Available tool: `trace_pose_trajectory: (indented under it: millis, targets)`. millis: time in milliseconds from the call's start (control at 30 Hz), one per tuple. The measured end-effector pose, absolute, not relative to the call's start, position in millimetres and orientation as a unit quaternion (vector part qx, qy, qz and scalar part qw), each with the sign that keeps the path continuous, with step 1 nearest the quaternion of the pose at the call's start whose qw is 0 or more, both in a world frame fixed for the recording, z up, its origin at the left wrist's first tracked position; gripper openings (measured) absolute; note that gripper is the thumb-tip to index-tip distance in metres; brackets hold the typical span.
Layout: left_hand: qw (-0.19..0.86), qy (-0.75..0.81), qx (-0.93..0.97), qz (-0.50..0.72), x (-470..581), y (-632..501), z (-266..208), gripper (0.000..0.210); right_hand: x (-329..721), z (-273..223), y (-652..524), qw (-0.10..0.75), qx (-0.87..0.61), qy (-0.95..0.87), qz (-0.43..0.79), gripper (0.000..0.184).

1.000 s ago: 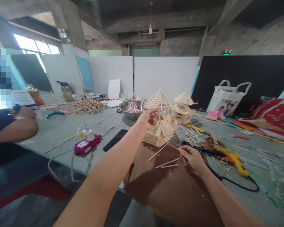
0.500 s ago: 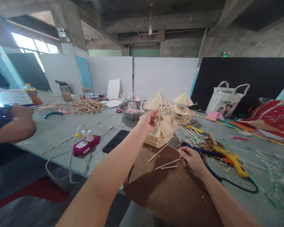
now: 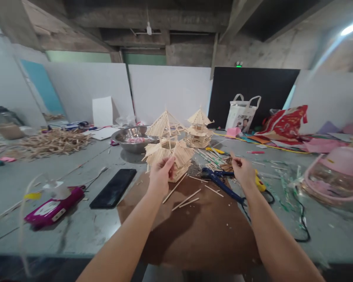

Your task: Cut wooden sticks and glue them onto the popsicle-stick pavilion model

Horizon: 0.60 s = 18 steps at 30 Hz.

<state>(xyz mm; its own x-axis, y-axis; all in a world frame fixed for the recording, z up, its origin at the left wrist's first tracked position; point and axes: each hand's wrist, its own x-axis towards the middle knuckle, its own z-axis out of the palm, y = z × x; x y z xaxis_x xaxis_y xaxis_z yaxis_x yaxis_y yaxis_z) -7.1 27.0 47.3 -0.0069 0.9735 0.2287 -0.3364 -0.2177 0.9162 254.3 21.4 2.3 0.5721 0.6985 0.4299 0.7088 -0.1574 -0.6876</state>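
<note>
My left hand [image 3: 164, 172] is closed, fingers curled, in front of the lower roof of a small pagoda model [image 3: 166, 123] made of thin wooden sticks. Whatever its fingertips hold is hidden. My right hand [image 3: 243, 172] is pinched shut above the yellow glue gun [image 3: 259, 182], partly covering it; a small tan tip shows at the fingers, too small to name. Left of this hand lies a dark blue-handled tool [image 3: 223, 186]. Several loose sticks [image 3: 186, 199] lie on the brown board [image 3: 194, 239] between my arms. A second stick pagoda [image 3: 199, 131] stands behind.
A metal bowl [image 3: 129, 147] stands behind the black phone [image 3: 114, 188]. Further left are a purple power strip [image 3: 54, 207] and a pile of wood pieces [image 3: 54, 141]. At right are a pink transparent container [image 3: 338, 176], a white bag [image 3: 239, 115] and a red bag [image 3: 285, 123].
The view has turned right. My left hand has come down from the upper roof to the lower roof. My right hand has left the sticks on the board and moved over toward the glue gun.
</note>
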Motion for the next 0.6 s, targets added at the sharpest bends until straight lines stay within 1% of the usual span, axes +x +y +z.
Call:
trace_pose_trajectory:
  millis: [67, 133, 267, 367, 467, 600]
  targets:
    - [0.496, 0.366, 0.515, 0.596, -3, 22, 34, 0.020, 270, 2, 21, 0.360, -0.830, -0.426, -0.019, 0.028]
    - [0.451, 0.399, 0.567, 0.562, -1, 19, 23, 0.021, 282, -1, 20, 0.308, -0.866, -0.394, -0.014, 0.030]
    - [0.317, 0.419, 0.693, 0.494, 0, 13, 11, 0.023, 297, -12, 17, 0.266, -0.903, -0.336, 0.013, 0.039]
    - [0.241, 0.415, 0.743, 0.466, 1, 11, 7, 0.024, 305, -20, 16, 0.237, -0.916, -0.319, 0.055, 0.040]
    - [0.221, 0.424, 0.746, 0.463, 0, 13, 5, 0.022, 313, -26, 18, 0.221, -0.915, -0.326, 0.086, 0.043]
    - [0.231, 0.434, 0.732, 0.471, 0, 17, 4, 0.019, 322, -32, 21, 0.222, -0.910, -0.337, 0.093, 0.044]
